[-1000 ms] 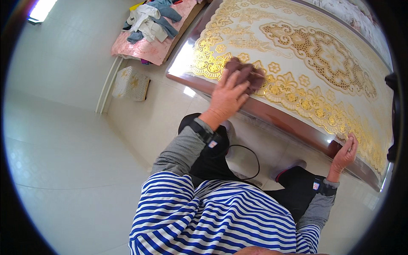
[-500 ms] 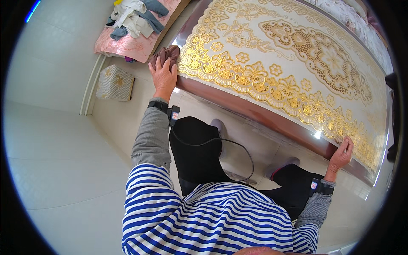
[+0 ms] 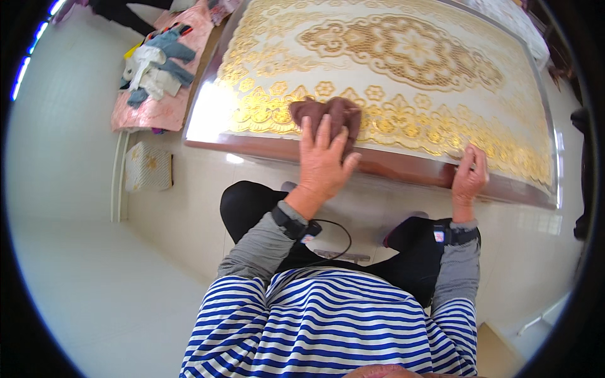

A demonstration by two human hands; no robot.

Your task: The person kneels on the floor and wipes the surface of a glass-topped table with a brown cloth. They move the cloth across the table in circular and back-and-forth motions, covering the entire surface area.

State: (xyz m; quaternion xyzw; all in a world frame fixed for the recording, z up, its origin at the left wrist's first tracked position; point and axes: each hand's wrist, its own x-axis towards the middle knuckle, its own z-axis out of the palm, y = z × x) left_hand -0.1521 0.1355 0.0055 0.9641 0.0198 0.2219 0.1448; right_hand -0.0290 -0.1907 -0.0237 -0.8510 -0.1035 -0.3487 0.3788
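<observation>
A crumpled brown cloth (image 3: 334, 116) lies on the near edge of a table (image 3: 391, 166). A clear-edged tablecloth (image 3: 277, 75) with gold flowers covers the table top. My left hand (image 3: 324, 160) presses the brown cloth down, fingers spread over it and partly sunk in its folds. Farther right, my right hand (image 3: 471, 175) rests at the table's front edge with its fingers curled in. Whether anything is pinched in those fingers is hidden.
At the far left, clothes (image 3: 154, 69) are heaped on a pink-covered surface (image 3: 195, 31). A patterned stool (image 3: 148, 167) stands below it by the white wall. Another person's dark-clad legs (image 3: 126, 14) show at the top left. A black cable (image 3: 350, 236) hangs near my knees.
My left hand has slid the brown cloth rightward from the table's left corner along the near edge. My right hand stays by the front edge. The view has shifted, and a person's legs now show.
</observation>
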